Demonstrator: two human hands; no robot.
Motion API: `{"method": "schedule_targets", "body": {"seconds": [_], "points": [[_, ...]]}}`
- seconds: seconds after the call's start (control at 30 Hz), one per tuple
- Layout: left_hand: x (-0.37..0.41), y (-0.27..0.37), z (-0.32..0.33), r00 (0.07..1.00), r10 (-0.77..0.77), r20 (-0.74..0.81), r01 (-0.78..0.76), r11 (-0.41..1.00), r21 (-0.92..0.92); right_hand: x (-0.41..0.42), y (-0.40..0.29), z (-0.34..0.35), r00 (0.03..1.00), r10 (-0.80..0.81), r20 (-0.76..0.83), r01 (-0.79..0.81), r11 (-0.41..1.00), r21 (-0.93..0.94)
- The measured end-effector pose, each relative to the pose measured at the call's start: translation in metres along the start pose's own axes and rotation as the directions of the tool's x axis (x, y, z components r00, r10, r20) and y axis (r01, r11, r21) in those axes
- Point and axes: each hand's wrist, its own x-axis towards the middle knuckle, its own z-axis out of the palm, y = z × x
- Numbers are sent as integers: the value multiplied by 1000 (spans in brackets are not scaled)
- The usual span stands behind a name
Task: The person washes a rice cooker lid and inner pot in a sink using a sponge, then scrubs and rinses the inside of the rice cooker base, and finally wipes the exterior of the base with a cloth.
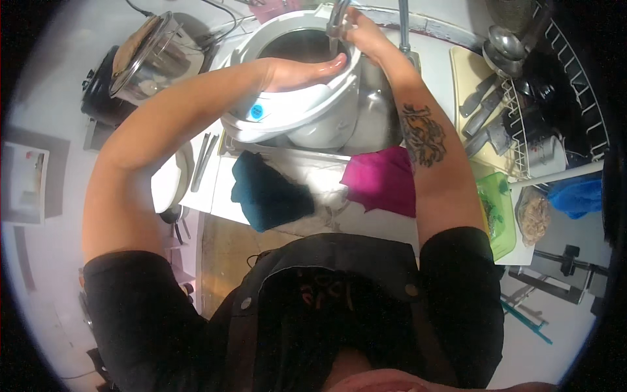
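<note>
A white plastic appliance body with a dark round inner pot [323, 117] stands in the metal sink [379, 105]. My left hand [303, 73] lies across its near rim, thumb stretched out over the opening, palm side hidden. At the far right rim, my right hand [362, 34] is beside the faucet [338, 22], its fingers partly hidden behind the spout; whether it grips the faucet or the rim cannot be told. A dark teal cloth [269, 191] and a magenta cloth [382, 181] lie on the counter in front of the sink.
Left of the sink are a glass-lidded pot [152, 63], a white plate [169, 179] and metal tongs [203, 161]. To the right are a cream tray [460, 83] with knives, a wire dish rack [519, 127], a green container [502, 220] and a bagged item [534, 215].
</note>
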Motion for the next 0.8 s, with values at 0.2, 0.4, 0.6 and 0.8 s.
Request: {"method": "schedule_targets", "body": {"seconds": [0.2,0.4,0.6,0.8], "points": [[2,-30,-55,900,-435,33,94,265,960,-19,1,15,980,-123,-158,90,976,-199],[-6,-24,-49,887,-293,-357,332,-133,934,-49,-12,20,948,-146,-283,51,947,-317],[28,-17,-58,991,-68,-112,3,-841,541,-62,1,12,885,-285,-369,120,903,-412],[99,-40,-98,882,37,470,-59,-980,188,-88,0,23,854,-401,-331,270,886,-376]]}}
